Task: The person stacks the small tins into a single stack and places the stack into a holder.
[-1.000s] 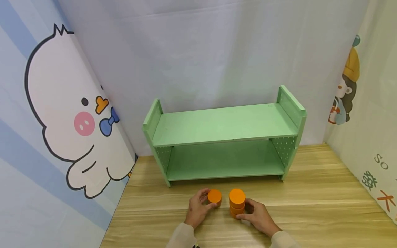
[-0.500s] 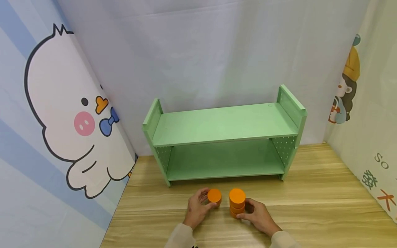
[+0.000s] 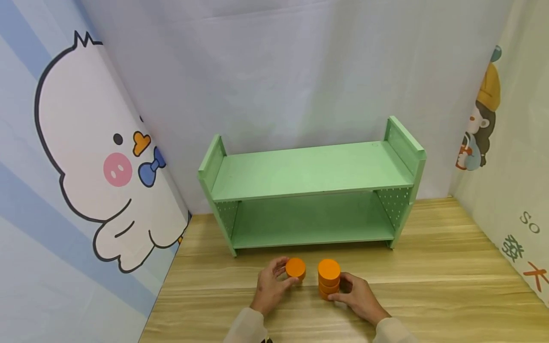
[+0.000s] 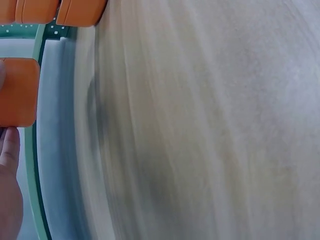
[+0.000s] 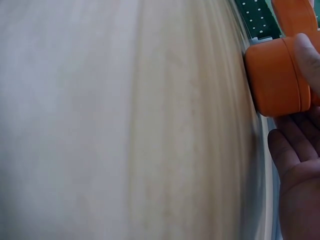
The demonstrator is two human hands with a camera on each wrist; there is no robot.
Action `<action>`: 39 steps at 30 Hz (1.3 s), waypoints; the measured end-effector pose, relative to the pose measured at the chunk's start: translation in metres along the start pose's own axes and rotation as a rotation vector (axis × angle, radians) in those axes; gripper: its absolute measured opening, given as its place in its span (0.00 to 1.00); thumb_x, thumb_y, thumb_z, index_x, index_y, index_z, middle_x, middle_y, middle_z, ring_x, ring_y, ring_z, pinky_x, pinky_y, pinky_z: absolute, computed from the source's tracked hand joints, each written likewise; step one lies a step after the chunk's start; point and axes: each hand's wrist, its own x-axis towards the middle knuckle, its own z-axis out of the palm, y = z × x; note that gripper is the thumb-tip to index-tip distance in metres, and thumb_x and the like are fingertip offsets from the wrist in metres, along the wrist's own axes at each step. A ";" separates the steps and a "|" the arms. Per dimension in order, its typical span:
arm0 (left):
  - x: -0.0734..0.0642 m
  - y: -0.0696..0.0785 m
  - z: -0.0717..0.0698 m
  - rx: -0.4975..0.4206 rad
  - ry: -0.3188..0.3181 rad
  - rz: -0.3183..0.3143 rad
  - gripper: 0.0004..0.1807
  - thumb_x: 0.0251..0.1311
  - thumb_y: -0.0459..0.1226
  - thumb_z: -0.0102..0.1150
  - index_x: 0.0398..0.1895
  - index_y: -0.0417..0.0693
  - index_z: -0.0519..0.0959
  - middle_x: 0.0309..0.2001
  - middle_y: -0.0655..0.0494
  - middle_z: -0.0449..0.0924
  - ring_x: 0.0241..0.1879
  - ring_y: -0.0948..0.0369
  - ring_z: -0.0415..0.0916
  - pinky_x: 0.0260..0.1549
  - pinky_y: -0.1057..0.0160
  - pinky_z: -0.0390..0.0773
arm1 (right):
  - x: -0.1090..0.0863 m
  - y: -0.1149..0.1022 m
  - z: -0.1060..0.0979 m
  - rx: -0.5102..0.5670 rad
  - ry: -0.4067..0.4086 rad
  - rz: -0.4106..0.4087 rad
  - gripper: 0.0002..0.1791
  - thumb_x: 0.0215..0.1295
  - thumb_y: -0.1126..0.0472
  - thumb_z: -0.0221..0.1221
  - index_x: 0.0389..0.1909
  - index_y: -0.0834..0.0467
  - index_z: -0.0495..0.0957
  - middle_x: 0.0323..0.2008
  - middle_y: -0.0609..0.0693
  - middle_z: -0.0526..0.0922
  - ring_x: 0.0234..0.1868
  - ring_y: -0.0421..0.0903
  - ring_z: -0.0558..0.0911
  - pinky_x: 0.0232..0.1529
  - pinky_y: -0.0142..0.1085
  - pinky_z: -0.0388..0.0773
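From my head I see my left hand (image 3: pixel 271 288) pinching a lone orange cylinder (image 3: pixel 296 268) and my right hand (image 3: pixel 359 297) pinching an orange stack (image 3: pixel 329 282) low down, both before the green shelf (image 3: pixel 309 219). Only my left wrist shows the lone piece clear of the table (image 4: pixel 190 120); my right wrist reveals my palm.

The left forearm (image 3: pixel 246 326) angles forward and inward; the right forearm (image 3: pixel 392 330) mirrors it. Light sleeves (image 3: pixel 242 331) cover both to the wrists (image 3: pixel 259 307). The left hand (image 3: pixel 270 288) and right hand (image 3: pixel 360 298) face each other, apart. Each thumb (image 3: pixel 287 283) opposes curved fingers (image 5: pixel 283 150) in a pinch grip. The right palm (image 5: pixel 302 200) is partly visible.
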 end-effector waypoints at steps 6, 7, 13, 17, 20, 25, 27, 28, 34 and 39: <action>0.002 0.004 -0.003 -0.005 -0.010 0.014 0.29 0.48 0.25 0.75 0.56 0.31 0.75 0.55 0.36 0.79 0.53 0.44 0.80 0.54 0.57 0.81 | 0.000 -0.002 -0.001 0.009 -0.006 0.001 0.32 0.51 0.60 0.77 0.54 0.70 0.77 0.52 0.65 0.82 0.50 0.58 0.84 0.50 0.44 0.84; 0.003 0.005 -0.003 -0.003 -0.012 0.023 0.29 0.48 0.25 0.75 0.56 0.31 0.75 0.55 0.36 0.79 0.53 0.44 0.80 0.54 0.57 0.81 | 0.000 -0.002 -0.001 0.008 -0.006 0.001 0.32 0.51 0.60 0.77 0.54 0.70 0.77 0.52 0.65 0.82 0.51 0.58 0.83 0.50 0.44 0.84; 0.004 0.018 -0.006 -0.033 -0.021 0.034 0.30 0.48 0.23 0.74 0.56 0.30 0.74 0.56 0.36 0.78 0.54 0.43 0.79 0.55 0.54 0.80 | 0.000 0.000 -0.002 -0.014 -0.011 -0.009 0.32 0.51 0.59 0.76 0.54 0.70 0.77 0.52 0.66 0.82 0.51 0.59 0.83 0.50 0.45 0.84; 0.006 0.018 -0.007 -0.027 -0.029 0.035 0.30 0.49 0.26 0.75 0.57 0.33 0.75 0.56 0.38 0.78 0.54 0.45 0.79 0.56 0.55 0.80 | 0.000 0.001 -0.002 -0.019 -0.016 -0.017 0.33 0.52 0.59 0.76 0.55 0.71 0.76 0.52 0.66 0.82 0.51 0.60 0.83 0.51 0.45 0.83; 0.007 0.020 -0.008 -0.004 -0.039 0.067 0.30 0.49 0.28 0.76 0.57 0.34 0.75 0.56 0.40 0.79 0.54 0.46 0.79 0.55 0.58 0.80 | 0.000 0.001 -0.003 -0.015 -0.015 -0.023 0.33 0.52 0.59 0.76 0.55 0.72 0.76 0.53 0.67 0.81 0.51 0.61 0.83 0.51 0.46 0.83; 0.009 0.026 -0.011 0.037 -0.051 0.090 0.29 0.50 0.30 0.75 0.57 0.34 0.75 0.55 0.41 0.79 0.54 0.47 0.79 0.55 0.57 0.80 | -0.001 0.002 -0.004 -0.001 -0.016 -0.032 0.33 0.52 0.60 0.76 0.56 0.72 0.76 0.53 0.69 0.81 0.52 0.62 0.82 0.51 0.45 0.83; 0.010 0.028 -0.012 0.044 -0.058 0.086 0.29 0.51 0.30 0.75 0.57 0.33 0.75 0.55 0.41 0.79 0.54 0.47 0.80 0.55 0.56 0.80 | -0.001 0.003 -0.005 0.008 -0.023 -0.035 0.34 0.53 0.60 0.75 0.56 0.73 0.75 0.54 0.69 0.80 0.53 0.63 0.82 0.52 0.45 0.83; 0.010 0.030 -0.012 0.047 -0.062 0.088 0.29 0.51 0.30 0.75 0.57 0.33 0.75 0.55 0.41 0.79 0.54 0.47 0.80 0.55 0.56 0.80 | -0.001 0.004 -0.005 0.013 -0.026 -0.038 0.33 0.54 0.60 0.75 0.57 0.73 0.75 0.54 0.69 0.80 0.53 0.63 0.82 0.52 0.44 0.83; 0.010 0.036 -0.013 0.051 -0.084 0.106 0.30 0.52 0.31 0.75 0.58 0.35 0.75 0.56 0.43 0.79 0.54 0.49 0.80 0.56 0.58 0.80 | -0.002 0.005 -0.007 0.027 -0.037 -0.048 0.33 0.55 0.60 0.74 0.57 0.73 0.75 0.54 0.70 0.80 0.52 0.63 0.82 0.51 0.43 0.83; 0.011 0.040 -0.013 0.038 -0.082 0.131 0.30 0.51 0.31 0.75 0.58 0.35 0.75 0.55 0.43 0.79 0.53 0.49 0.80 0.55 0.55 0.80 | -0.002 0.006 -0.008 0.033 -0.041 -0.027 0.33 0.55 0.60 0.74 0.57 0.73 0.75 0.54 0.70 0.79 0.52 0.62 0.82 0.51 0.42 0.84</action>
